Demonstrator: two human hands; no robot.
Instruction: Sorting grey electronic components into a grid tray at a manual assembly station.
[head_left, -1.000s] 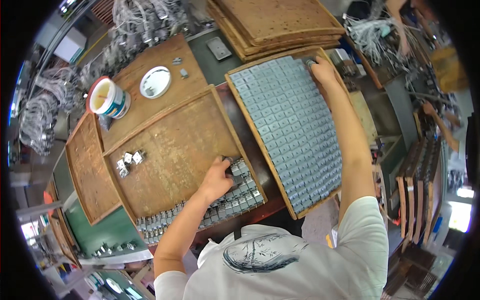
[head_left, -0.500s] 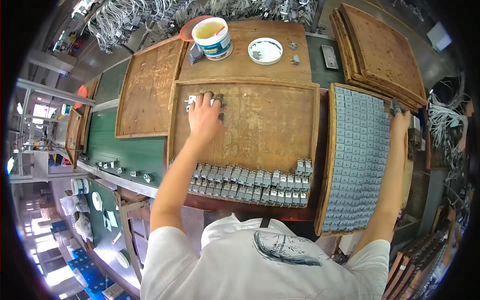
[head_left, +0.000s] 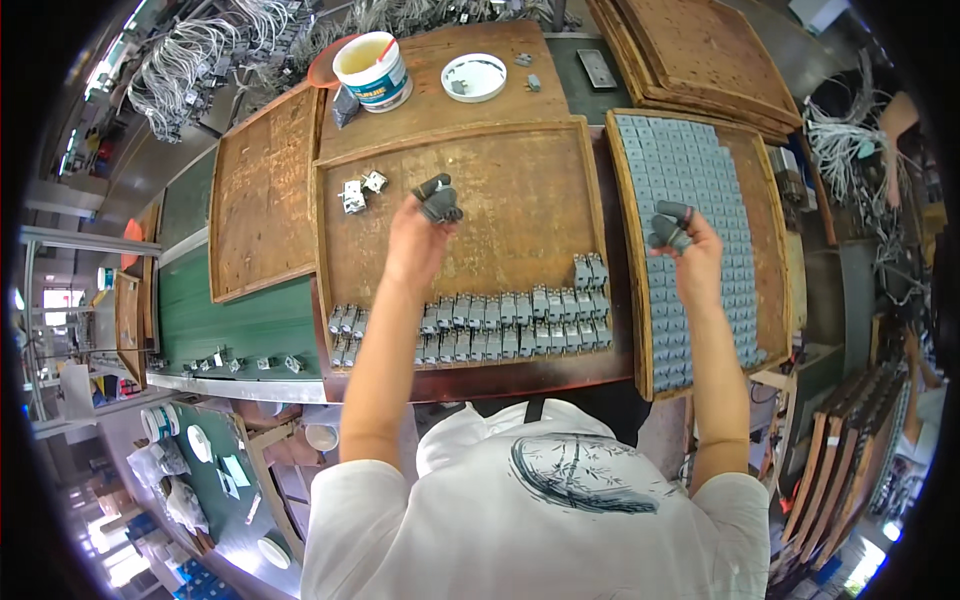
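Above the wooden tray point(head_left: 520, 180), the raised left hand point(head_left: 420, 235) pinches a grey part point(head_left: 438, 200); the right hand's point(head_left: 692, 250) grip clasps another part point(head_left: 668, 228).

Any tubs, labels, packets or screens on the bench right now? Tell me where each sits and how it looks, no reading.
Tub: round white bucket with a blue printed label, far left of the wooden board beyond the trays.
Lid: round white dish or lid, right of the tub.
Flat grey rectangular plate: on the green bench top, right of the lid; whether it is a screen I cannot tell.
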